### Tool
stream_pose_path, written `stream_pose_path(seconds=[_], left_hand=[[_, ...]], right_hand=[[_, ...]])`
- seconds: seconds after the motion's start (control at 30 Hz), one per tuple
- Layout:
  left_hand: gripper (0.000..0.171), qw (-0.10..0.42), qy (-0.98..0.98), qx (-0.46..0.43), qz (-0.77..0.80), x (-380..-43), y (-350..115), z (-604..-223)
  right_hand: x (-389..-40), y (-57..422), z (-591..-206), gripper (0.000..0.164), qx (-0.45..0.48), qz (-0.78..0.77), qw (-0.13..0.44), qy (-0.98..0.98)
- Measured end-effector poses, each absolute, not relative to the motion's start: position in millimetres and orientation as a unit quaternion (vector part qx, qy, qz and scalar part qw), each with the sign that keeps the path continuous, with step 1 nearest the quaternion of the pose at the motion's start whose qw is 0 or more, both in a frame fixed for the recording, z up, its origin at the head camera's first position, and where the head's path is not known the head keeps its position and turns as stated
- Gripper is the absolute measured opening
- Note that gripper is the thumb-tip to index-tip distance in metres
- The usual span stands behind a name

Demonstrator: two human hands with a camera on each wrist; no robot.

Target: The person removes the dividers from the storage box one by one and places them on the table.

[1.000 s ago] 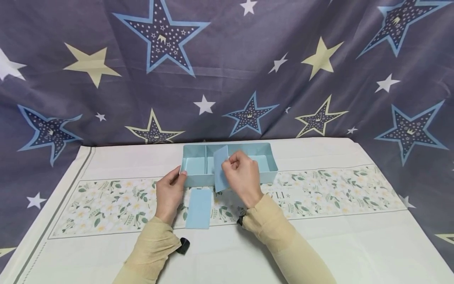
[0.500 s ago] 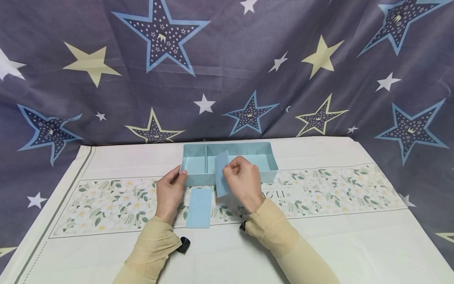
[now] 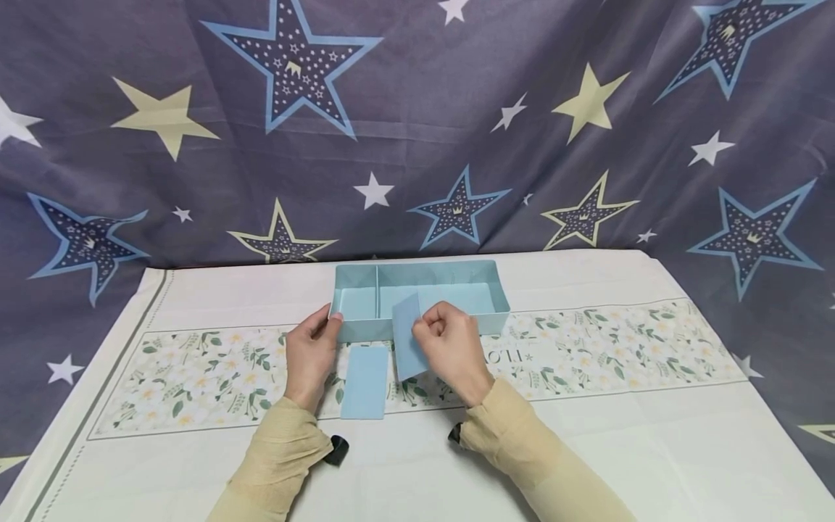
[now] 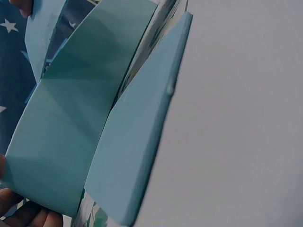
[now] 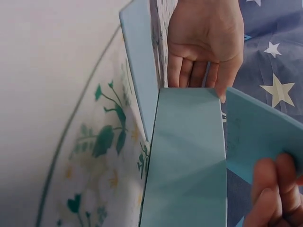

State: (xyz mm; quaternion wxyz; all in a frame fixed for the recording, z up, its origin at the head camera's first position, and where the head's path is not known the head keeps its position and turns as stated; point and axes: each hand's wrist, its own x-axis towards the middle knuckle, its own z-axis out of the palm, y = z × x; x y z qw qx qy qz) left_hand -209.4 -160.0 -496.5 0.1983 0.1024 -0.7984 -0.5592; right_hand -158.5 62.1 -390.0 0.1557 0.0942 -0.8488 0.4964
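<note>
A long light-blue divided box (image 3: 365,331) stands on the cloth, with one upright divider (image 3: 377,291) towards its left end. My left hand (image 3: 312,355) grips the box's front left corner, thumb at the rim and fingers round the end wall. Between thumb and curled fingers, my right hand (image 3: 457,351) pinches a flat blue divider panel (image 3: 406,337), tilted in front of the box's front wall. In the right wrist view that panel (image 5: 255,132) rises beside the box rim. A second blue panel (image 3: 365,383) lies flat on the cloth between my hands.
Under everything spreads a white tablecloth (image 3: 404,464) with a floral band (image 3: 600,359). A dark curtain with stars (image 3: 417,145) hangs right behind the box. Black straps (image 3: 336,451) show at my cuffs.
My right hand has drawn the pinched panel towards me, from overlapping the box's inside to lower in front of it. The left hand and the lying panel have stayed in place.
</note>
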Motion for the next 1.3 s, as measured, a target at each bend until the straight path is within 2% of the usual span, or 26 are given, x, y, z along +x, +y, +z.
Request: stream_pose_path(seconds=[0.3, 0.6, 0.77, 1.0, 1.3], left_hand=[[0.046, 0.197, -0.799, 0.104, -0.559, -210.1, -159.9, -497.6], [0.045, 0.198, -0.801, 0.103, -0.555, -209.6, -160.3, -496.9], [0.043, 0.2, -0.8, 0.102, -0.557, -209.7, -160.0, -497.4], [0.044, 0.194, -0.801, 0.106, -0.556, -209.0, -160.7, -497.2], [0.044, 0.197, -0.8, 0.108, -0.556, -211.0, -159.3, -499.0]], right_hand=[[-149.3, 65.2, -393.9, 0.011, 0.102, 0.503, 0.152, -0.845], [-143.5, 71.1, -395.5, 0.011, 0.098, 0.519, 0.109, -0.842], [-141.2, 75.5, -401.3, 0.009, 0.084, 0.523, 0.068, -0.845], [-138.0, 76.9, -407.3, 0.009, 0.035, 0.547, -0.022, -0.836], [-140.7, 77.6, -416.6, 0.011, 0.017, 0.547, -0.06, -0.835]])
